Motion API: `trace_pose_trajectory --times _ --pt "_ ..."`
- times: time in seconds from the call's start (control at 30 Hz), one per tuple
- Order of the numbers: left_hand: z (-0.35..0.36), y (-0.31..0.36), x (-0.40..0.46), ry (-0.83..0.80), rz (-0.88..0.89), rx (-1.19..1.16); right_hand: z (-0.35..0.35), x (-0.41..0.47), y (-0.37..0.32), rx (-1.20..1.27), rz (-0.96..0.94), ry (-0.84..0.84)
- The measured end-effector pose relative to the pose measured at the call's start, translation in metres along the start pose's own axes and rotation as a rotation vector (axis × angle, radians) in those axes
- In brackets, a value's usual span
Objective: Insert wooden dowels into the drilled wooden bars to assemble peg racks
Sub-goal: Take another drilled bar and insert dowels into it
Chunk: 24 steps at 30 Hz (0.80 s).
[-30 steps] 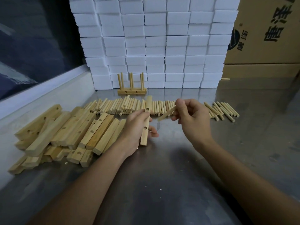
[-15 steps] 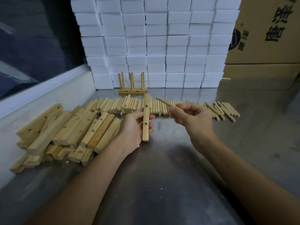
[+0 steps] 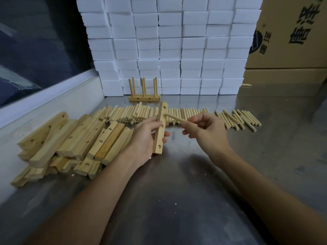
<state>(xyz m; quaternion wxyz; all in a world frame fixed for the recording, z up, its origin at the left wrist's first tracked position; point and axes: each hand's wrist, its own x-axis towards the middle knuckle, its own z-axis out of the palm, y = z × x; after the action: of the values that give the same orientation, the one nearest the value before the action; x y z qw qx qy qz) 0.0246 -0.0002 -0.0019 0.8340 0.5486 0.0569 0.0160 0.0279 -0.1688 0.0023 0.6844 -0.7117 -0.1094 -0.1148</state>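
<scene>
Left hand [image 3: 145, 138] gripping pale drilled wooden bar [image 3: 160, 128], fingers and thumb wrapped round its middle, bar raised off the brushed steel counter [image 3: 177, 191] and stood near-upright, far end toward 12 o'clock. Drilled face turned toward 3 o'clock, so holes open toward the other hand. Holes visible near top and bottom ends, one more by the fingers.

Right hand [image 3: 205, 131] pinching short round wooden dowel [image 3: 174, 117] at its 3 o'clock end, free tip pointed toward 9 o'clock and touching the bar's face between the top hole and the fingers. Seated or only lined up: cannot tell. Likely a first-peg insertion; no other pegs in this bar.

Loose row of dowels [image 3: 177, 114] laid across at 12 o'clock, behind both hands, within short reach of the right grip. Heap of drilled wooden bars [image 3: 70, 138] at 9 o'clock, beside the left forearm, handy for the left grip. Finished peg rack with upright dowels [image 3: 144, 93] parked farther back at 12 o'clock, just in front of the wall of stacked white foam blocks [image 3: 169, 50], clear of the working area. Brown printed cardboard box [image 3: 292, 32] at 2 o'clock.
</scene>
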Motion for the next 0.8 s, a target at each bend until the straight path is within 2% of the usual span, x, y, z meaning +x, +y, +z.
trace_pose_trajectory --times 0.4,0.8 --pt "-0.009 0.005 -0.001 -0.134 0.019 0.106 -0.005 0.005 0.005 -0.014 -0.033 0.040" --pt "-0.012 0.004 0.001 -0.091 0.069 0.168 -0.011 0.005 0.008 -0.492 -0.354 0.004"
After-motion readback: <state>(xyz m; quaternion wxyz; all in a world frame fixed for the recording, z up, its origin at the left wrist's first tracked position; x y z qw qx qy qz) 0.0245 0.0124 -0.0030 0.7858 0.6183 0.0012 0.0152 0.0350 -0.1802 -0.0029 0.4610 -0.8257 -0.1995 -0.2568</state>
